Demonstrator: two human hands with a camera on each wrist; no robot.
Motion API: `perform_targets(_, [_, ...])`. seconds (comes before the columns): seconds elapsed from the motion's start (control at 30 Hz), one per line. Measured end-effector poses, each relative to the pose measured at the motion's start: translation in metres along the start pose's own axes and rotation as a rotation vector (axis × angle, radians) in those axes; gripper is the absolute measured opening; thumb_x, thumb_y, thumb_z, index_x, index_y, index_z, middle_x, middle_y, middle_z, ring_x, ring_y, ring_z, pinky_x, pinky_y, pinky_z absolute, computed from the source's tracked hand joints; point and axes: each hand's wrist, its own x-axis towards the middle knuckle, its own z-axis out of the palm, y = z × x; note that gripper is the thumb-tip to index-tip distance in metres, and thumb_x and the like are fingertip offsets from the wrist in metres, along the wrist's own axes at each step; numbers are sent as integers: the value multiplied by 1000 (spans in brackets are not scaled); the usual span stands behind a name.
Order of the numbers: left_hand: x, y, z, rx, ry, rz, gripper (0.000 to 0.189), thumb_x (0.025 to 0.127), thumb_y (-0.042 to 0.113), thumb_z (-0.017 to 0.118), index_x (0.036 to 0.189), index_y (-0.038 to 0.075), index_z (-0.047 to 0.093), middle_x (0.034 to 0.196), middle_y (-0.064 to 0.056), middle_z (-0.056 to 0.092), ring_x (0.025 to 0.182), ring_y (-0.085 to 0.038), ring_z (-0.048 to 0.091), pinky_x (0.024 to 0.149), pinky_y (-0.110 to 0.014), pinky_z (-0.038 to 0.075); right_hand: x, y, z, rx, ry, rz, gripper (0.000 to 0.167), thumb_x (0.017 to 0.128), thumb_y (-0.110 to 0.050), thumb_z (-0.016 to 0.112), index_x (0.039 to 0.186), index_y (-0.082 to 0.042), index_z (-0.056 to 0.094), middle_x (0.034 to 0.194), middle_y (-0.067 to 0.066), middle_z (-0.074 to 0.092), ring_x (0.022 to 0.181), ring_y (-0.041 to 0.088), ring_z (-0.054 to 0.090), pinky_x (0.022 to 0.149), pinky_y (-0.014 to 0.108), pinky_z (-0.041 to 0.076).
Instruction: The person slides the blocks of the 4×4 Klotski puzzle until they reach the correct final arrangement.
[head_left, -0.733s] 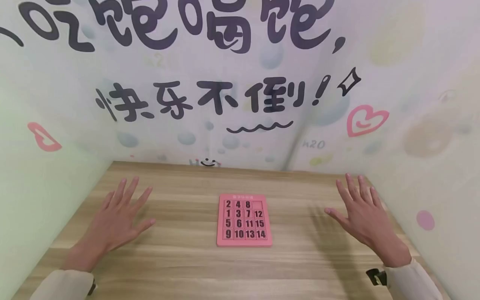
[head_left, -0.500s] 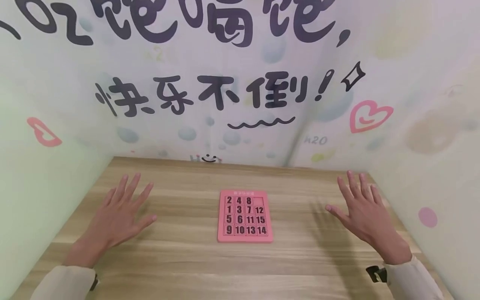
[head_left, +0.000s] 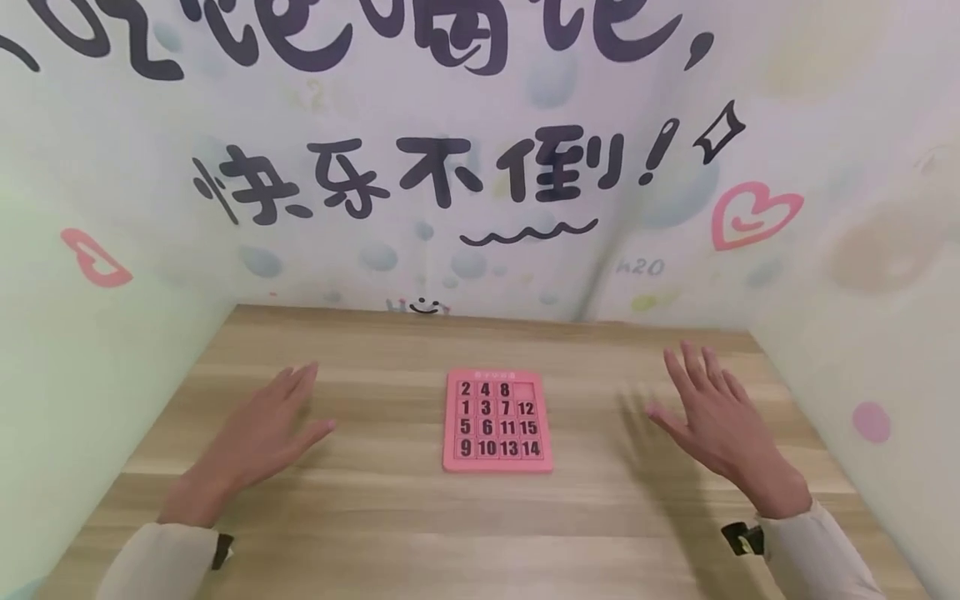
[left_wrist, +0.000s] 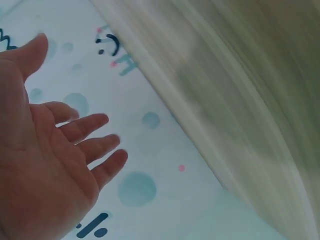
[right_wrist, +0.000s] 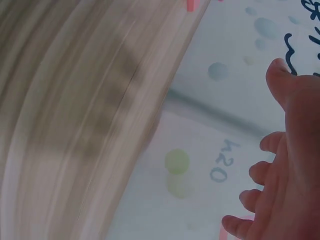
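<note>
A pink sliding number puzzle (head_left: 498, 421) lies flat on the wooden table (head_left: 390, 517), with black-numbered tiles and one vacant slot at its top right. To the left of it, my left hand (head_left: 258, 433) hovers with fingers extended and thumb spread toward the puzzle. On the opposite side my right hand (head_left: 720, 425) is held over the table, fingers spread, its shadow falling on the wood. Neither hand touches the puzzle. The left wrist view shows the left palm (left_wrist: 45, 165) with relaxed fingers; in the right wrist view the right fingers (right_wrist: 257, 172) show at the edge.
A white printed wall (head_left: 360, 275) with dark lettering rises behind the table. Side walls (head_left: 67, 358) close in the table at left and right. Dark wrist straps (head_left: 742, 539) sit at the sleeve cuffs.
My left hand has moved right, toward the puzzle, and turned with its fingers closer together. The right hand has shifted slightly left. The head view has tilted a little; the puzzle stays put.
</note>
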Motion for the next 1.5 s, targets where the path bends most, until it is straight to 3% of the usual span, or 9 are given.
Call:
perform_targets(0.1, [4,8,-4,-12,1,6,79,99,47,54,150,-9,32,148,-33,40,135,-51,39,106,-65,37,7,-9,1,35,-49,-4,85,98,-53,52,160,-8,14,163,23,16,150,45,10,114,66,21])
perform_targets(0.2, [6,13,-5,-4,8,23,69,98,42,58,143,-8,44,140,-31,51,129,-49,48,104,-63,41,11,-18,4,60,-66,-18,79,99,-54,51,158,-9,25,154,24,38,142,48,33,111,64,30])
perform_targets(0.3, [11,23,-3,-13,16,66,57,97,39,61,133,-4,58,131,-25,62,123,-45,55,103,-60,43,14,-27,7,65,-46,-26,70,99,-53,51,153,-10,39,133,24,60,123,46,55,100,61,44])
perform_targets(0.4, [19,35,1,-32,2,108,56,95,41,62,131,-3,61,129,-22,64,121,-43,57,103,-58,44,19,-36,10,73,-23,-23,63,99,-52,51,148,-11,48,122,23,67,113,41,63,88,59,52])
perform_targets(0.53, [27,49,8,-88,-102,97,70,94,43,65,142,-5,48,143,-24,52,133,-45,47,109,-60,37,27,-45,17,87,21,-62,55,99,-44,56,140,-7,56,125,19,66,119,38,59,91,57,52])
perform_targets(0.67, [36,63,15,-120,-223,66,78,91,44,68,146,-4,43,151,-23,43,141,-44,36,114,-60,32,36,-49,25,76,39,-125,56,97,-35,63,142,-4,53,142,20,54,135,41,43,101,65,43])
perform_targets(0.9, [61,90,31,-185,-370,46,91,86,49,71,155,5,32,163,-13,25,152,-35,16,121,-55,20,51,-67,42,77,-90,-231,60,101,-38,55,152,-11,40,160,12,32,149,42,19,107,72,31])
perform_targets(1.2, [90,107,49,-238,-468,33,122,74,46,84,159,5,8,167,-11,0,154,-31,-3,124,-51,10,74,-103,62,62,-165,-350,55,101,-44,51,150,-20,45,157,8,40,149,39,22,110,66,33])
perform_targets(1.5, [100,116,60,-260,-500,-5,121,71,39,88,159,5,12,167,-11,1,154,-31,-3,124,-50,7,86,-122,69,53,-264,-343,61,101,-51,46,153,-20,40,158,5,38,149,37,26,112,63,32])
